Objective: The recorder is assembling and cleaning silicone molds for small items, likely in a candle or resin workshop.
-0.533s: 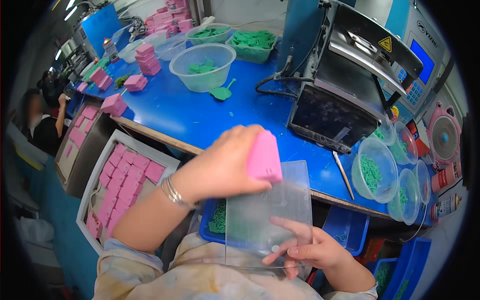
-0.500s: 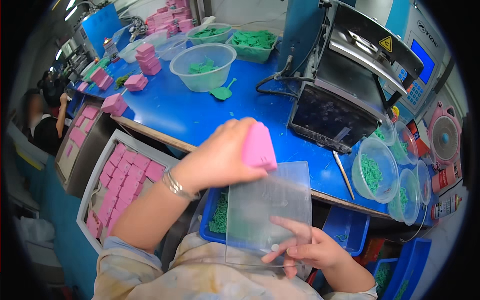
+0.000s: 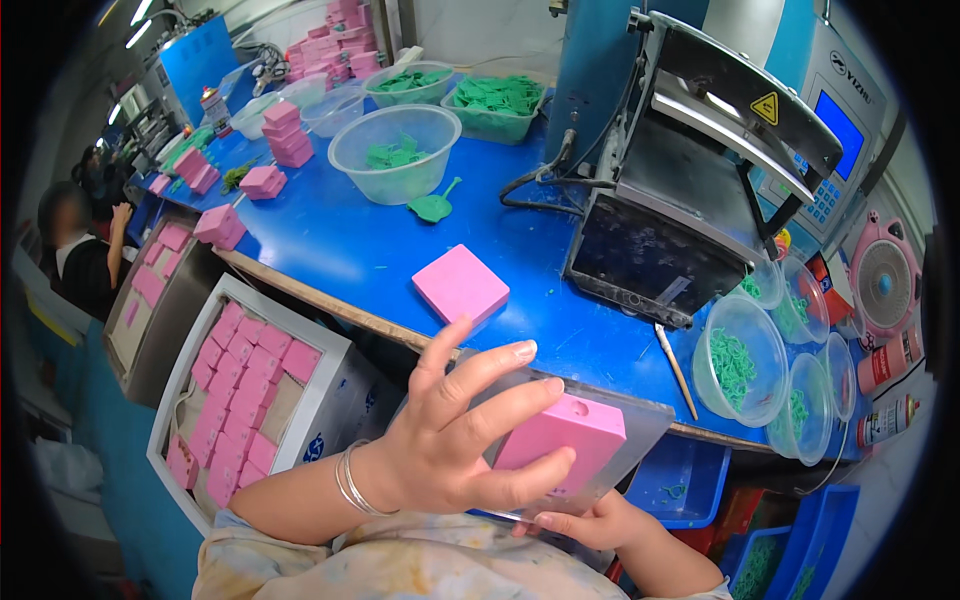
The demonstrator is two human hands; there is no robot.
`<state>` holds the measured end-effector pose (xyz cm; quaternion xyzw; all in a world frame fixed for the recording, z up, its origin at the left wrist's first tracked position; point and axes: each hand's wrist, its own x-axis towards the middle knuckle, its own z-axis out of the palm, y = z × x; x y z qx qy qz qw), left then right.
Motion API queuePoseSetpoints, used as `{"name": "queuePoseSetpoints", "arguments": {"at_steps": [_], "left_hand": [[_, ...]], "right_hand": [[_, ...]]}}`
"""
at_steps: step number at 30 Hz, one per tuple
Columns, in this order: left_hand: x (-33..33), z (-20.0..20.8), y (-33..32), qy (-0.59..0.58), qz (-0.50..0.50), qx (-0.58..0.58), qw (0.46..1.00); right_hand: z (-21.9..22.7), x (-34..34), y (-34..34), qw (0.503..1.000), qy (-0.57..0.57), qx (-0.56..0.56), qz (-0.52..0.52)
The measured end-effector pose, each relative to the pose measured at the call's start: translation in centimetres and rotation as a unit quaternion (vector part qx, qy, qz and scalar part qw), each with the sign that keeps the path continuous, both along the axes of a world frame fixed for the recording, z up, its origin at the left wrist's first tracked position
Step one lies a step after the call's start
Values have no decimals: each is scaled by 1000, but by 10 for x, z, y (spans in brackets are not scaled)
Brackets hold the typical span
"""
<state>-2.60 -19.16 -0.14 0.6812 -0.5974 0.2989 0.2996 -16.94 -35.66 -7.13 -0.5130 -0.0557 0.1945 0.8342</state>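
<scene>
My left hand [image 3: 470, 430], fingers spread, reaches over a pink block [image 3: 568, 440] with a small round dimple near its top edge. Its fingertips lie along the block's near side and edge. The block rests on a tilted clear plastic plate [image 3: 648, 425]. Under the lower edge of that plate, my right hand [image 3: 595, 522] grips it with the thumb on top; its other fingers are mostly hidden. Beyond my left hand, a second pink block [image 3: 460, 283] lies flat on the blue table.
A black press [image 3: 670, 240] stands at the right. Clear bowls [image 3: 395, 160] of green pieces line the blue table [image 3: 330, 240]. A wooden-handled tool [image 3: 676, 372] lies near the edge. At left is a white-rimmed box [image 3: 335, 375] of pink blocks. Another person [image 3: 90, 250] works far left.
My left hand has come down from holding a pink block above the plate. One pink block now lies on the table, another on the plate. The plate has tilted and shifted right.
</scene>
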Motion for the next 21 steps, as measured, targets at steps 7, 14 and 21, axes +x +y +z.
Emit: {"name": "queuePoseSetpoints", "arguments": {"at_steps": [7,14,21], "left_hand": [[-3,-4,5,69,-29,-10,997],[57,-17,10,148,145,-18,978],[77,-31,-1,171,282,98,939]], "right_hand": [[-3,-1,-1,999,-4,-40,23],[58,-22,-19,970,87,227,4],[138,7,-48,949,-19,277,-147]]}}
